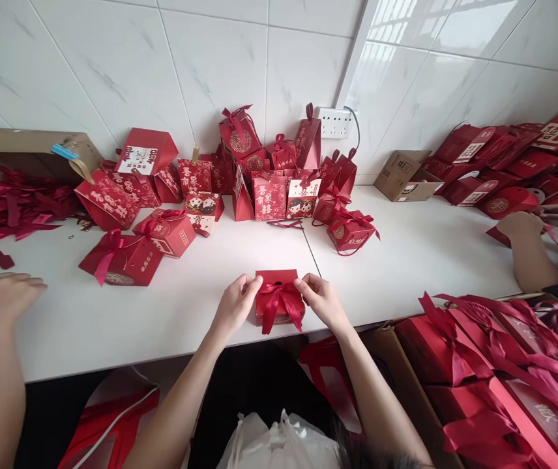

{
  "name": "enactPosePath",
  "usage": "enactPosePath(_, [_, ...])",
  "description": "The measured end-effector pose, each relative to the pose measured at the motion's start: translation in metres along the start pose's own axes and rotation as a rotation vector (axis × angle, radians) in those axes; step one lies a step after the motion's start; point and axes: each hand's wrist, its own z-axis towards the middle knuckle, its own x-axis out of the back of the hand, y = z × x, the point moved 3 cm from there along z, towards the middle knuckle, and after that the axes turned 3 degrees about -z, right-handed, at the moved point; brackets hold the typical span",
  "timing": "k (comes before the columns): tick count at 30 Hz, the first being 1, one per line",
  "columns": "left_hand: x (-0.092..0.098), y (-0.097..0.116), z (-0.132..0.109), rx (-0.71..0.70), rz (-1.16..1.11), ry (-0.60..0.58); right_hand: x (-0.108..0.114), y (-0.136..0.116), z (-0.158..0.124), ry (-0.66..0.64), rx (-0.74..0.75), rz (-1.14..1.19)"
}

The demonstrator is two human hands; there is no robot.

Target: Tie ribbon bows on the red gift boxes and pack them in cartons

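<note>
At the near edge of the white table point(186, 306), a small red gift box point(274, 276) is held between my two hands. A dark red ribbon bow point(281, 303) is tied on its front, with tails hanging down, and a dark hole shows just above the knot. My left hand point(236, 303) pinches the box's upper left side between thumb and fingers. On the upper right side, my right hand point(322, 299) grips it in a similar pinch. The box's underside is hidden.
Red gift boxes point(269, 195) stand along the wall, two bowed boxes point(122, 260) left. Loose ribbons point(19, 202) spill from a carton point(5, 140). Right are a small carton point(409, 176), piled boxes point(518, 163) and a carton of bowed boxes point(459, 345). Other people's hands point(521, 234) work on both sides.
</note>
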Motion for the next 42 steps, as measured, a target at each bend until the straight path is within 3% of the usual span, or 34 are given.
enactPosePath(4, [0.002, 0.004, -0.001, -0.034, 0.016, -0.039, -0.002, 0.002, 0.001, -0.037, -0.006, 0.023])
enactPosePath(11, [-0.005, -0.003, -0.007, -0.062, -0.129, 0.018, -0.006, 0.008, 0.004, -0.041, -0.035, 0.135])
enactPosePath(21, [-0.013, -0.009, -0.008, -0.071, -0.157, 0.049, -0.007, 0.012, 0.005, 0.040, -0.021, 0.229])
enactPosePath(24, [-0.013, -0.012, -0.009, -0.079, -0.149, 0.053, -0.006, 0.015, 0.005, 0.020, -0.010, 0.205])
enactPosePath(26, [-0.012, -0.013, -0.009, -0.088, -0.153, 0.053, -0.003, 0.012, 0.002, 0.080, 0.026, 0.111])
enactPosePath(28, [-0.011, -0.013, -0.010, -0.094, -0.155, 0.048, 0.003, 0.000, -0.008, 0.234, 0.161, -0.093])
enactPosePath(30, [-0.010, -0.011, -0.009, -0.102, -0.152, 0.039, 0.002, -0.020, -0.023, 0.301, 0.418, -0.371])
enactPosePath(33, [-0.010, -0.010, -0.008, -0.107, -0.163, 0.025, -0.022, -0.040, -0.044, 0.073, 0.812, -0.759])
enactPosePath(35, [-0.010, -0.011, -0.007, -0.099, -0.159, 0.028, -0.036, -0.039, -0.051, -0.004, 0.934, -0.893])
enactPosePath(39, [-0.005, -0.013, -0.006, -0.102, -0.038, 0.087, -0.046, -0.021, -0.052, 0.169, 1.025, -0.778])
enactPosePath(42, [0.003, -0.001, -0.004, -0.256, 0.063, 0.164, -0.045, -0.010, -0.052, 0.249, 1.066, -0.671])
